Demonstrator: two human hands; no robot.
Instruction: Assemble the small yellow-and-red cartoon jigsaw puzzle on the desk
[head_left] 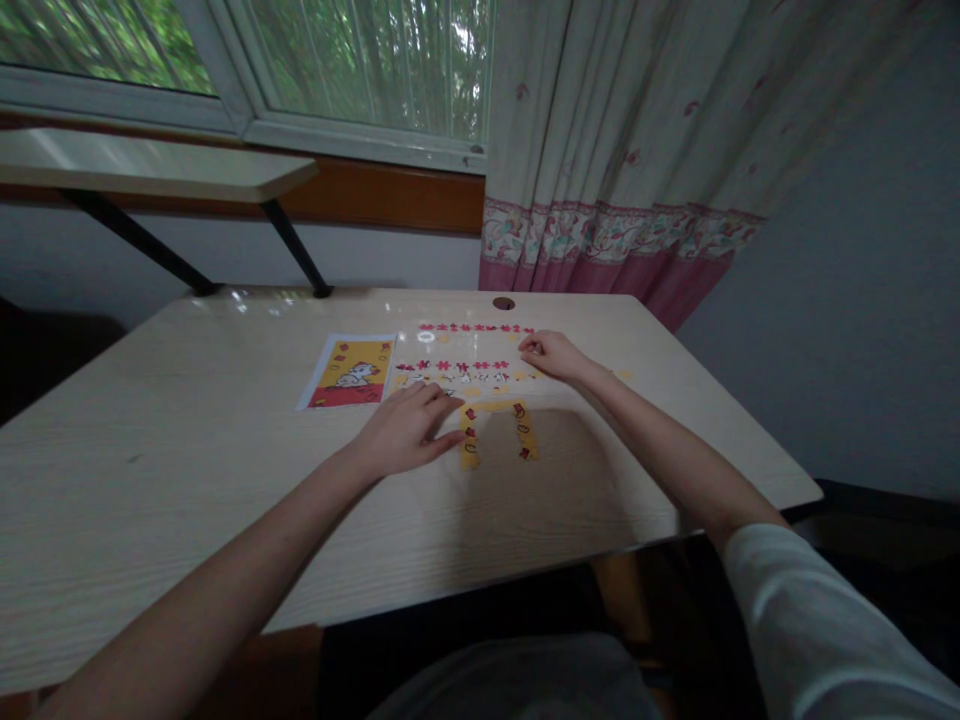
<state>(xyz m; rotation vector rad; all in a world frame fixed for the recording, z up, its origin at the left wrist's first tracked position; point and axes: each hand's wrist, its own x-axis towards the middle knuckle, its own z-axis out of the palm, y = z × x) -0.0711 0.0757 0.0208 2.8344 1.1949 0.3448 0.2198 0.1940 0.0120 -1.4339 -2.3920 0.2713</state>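
Note:
My left hand [409, 430] rests palm down on the desk, thumb and fingers apart, with its fingertips beside a partly joined yellow jigsaw puzzle border [491, 407]. Several joined yellow pieces with red and outlined shapes form the border's top and two sides. My right hand [553, 355] is farther out, its fingers curled together in a pinch at the right end of the loose pieces; whatever lies between the fingertips is hidden. Red puzzle pieces [480, 328] lie in a row at the back. A second row of red pieces [444, 365] and some white pieces [484, 378] lie nearer.
A printed reference picture [356, 373] with a white animal on yellow and red lies left of the pieces. The pale wooden desk [225, 430] has a round cable hole [503, 303] at the back. A raised shelf [187, 170] stands at the left; a curtain [585, 180] hangs behind.

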